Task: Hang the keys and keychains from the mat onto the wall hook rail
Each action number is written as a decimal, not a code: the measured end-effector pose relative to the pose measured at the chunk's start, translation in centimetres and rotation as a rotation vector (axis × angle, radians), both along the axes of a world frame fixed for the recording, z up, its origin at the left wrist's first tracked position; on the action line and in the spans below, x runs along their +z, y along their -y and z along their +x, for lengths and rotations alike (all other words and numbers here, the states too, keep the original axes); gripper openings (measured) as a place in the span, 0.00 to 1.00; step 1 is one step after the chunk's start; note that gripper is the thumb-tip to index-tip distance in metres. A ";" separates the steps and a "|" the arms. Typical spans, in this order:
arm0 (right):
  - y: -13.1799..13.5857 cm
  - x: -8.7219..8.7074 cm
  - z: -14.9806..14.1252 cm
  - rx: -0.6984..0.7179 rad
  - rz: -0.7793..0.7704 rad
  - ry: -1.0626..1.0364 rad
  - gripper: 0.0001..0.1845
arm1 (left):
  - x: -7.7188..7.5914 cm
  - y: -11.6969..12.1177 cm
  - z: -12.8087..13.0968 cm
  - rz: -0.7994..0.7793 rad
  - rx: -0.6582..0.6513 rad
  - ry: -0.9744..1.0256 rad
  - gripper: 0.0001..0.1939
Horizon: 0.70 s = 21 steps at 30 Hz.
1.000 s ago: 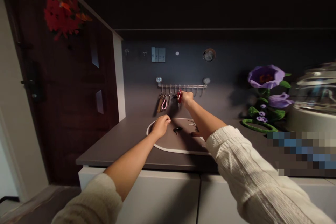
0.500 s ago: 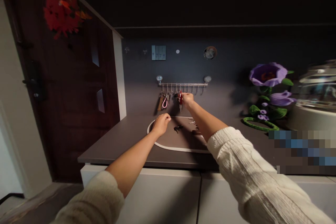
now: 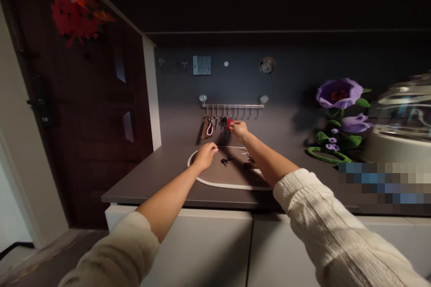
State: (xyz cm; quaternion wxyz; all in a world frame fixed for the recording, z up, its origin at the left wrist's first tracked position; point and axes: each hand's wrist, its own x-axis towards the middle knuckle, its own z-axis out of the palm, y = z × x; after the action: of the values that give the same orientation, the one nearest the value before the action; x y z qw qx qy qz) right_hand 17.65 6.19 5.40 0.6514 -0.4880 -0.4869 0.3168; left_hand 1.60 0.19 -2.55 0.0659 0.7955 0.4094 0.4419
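My right hand [image 3: 238, 130] is raised to the wall. Its thumb and fingers pinch the edge of a red key tag [image 3: 229, 124], which is at a hook of the metal hook rail [image 3: 235, 106]. A key appears to hang below the tag. Left of it, a black key bunch [image 3: 224, 121], a pink loop keychain [image 3: 209, 129] and a brown key fob [image 3: 204, 130] hang from the same rail. My left hand [image 3: 204, 157] is low over the left rim of the white-edged mat [image 3: 218, 184], its fingers curled with nothing visible in them. Black keys [image 3: 226, 160] lie on the mat.
More keys [image 3: 245, 153] and a brown item [image 3: 251, 166] lie on the mat, partly behind my right forearm. Purple knitted flowers [image 3: 340, 94] and a clear-topped container [image 3: 400, 130] stand at the right. A dark shelf [image 3: 256, 0] overhangs the counter [image 3: 134, 184].
The view has shifted slightly. My right fingers have slid a little lower on the red key tag, and more of the tag shows. My left hand has stayed nearly still.
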 end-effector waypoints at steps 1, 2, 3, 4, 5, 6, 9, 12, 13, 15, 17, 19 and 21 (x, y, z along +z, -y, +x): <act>0.4 -0.1 0.0 0.014 -0.003 0.003 0.06 | 0.0 0.1 0.0 -0.006 -0.006 0.001 0.06; 0.9 -0.2 0.1 0.034 -0.006 0.004 0.06 | 0.1 0.1 0.0 -0.014 -0.013 0.001 0.06; 1.4 -0.2 0.1 0.052 -0.012 0.001 0.07 | 0.1 0.2 0.0 -0.022 -0.020 0.003 0.06; 1.9 -0.3 0.2 0.068 -0.021 -0.004 0.07 | 0.1 0.2 0.0 -0.027 -0.028 0.004 0.06; 2.4 -0.3 0.2 0.083 -0.032 -0.007 0.07 | 0.1 0.2 0.0 -0.029 -0.036 0.004 0.06; 3.0 -0.4 0.3 0.096 -0.044 -0.007 0.06 | 0.1 0.2 0.0 -0.028 -0.043 0.002 0.05; 4.5 -0.6 0.6 0.148 -0.060 0.023 0.04 | 0.2 0.4 0.0 -0.021 -0.067 -0.018 0.06; 6.0 -1.4 1.2 0.215 -0.030 0.114 0.02 | 0.4 0.6 -0.1 -0.006 -0.090 -0.071 0.06; 6.5 -1.7 1.4 0.246 -0.014 0.165 0.02 | 0.4 0.7 -0.1 0.001 -0.094 -0.094 0.07; 7.3 -2.6 2.0 0.286 0.021 0.299 0.03 | 0.5 0.9 -0.1 0.023 -0.099 -0.146 0.07; 7.9 -3.5 2.6 0.264 0.045 0.475 0.04 | 0.6 1.0 0.0 0.047 -0.091 -0.201 0.08; 8.3 -4.3 3.1 0.200 0.052 0.677 0.06 | 0.5 1.1 0.2 0.065 -0.070 -0.258 0.09; 8.4 -4.9 3.4 0.151 0.054 0.867 0.07 | 0.5 1.2 0.5 0.078 -0.037 -0.307 0.09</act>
State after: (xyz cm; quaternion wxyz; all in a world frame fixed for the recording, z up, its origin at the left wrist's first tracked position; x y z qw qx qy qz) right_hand 21.04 -2.24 0.49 0.3744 -0.5217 -0.7576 0.1166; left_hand 2.07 -1.00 -2.03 -0.0201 0.8631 0.3823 0.3294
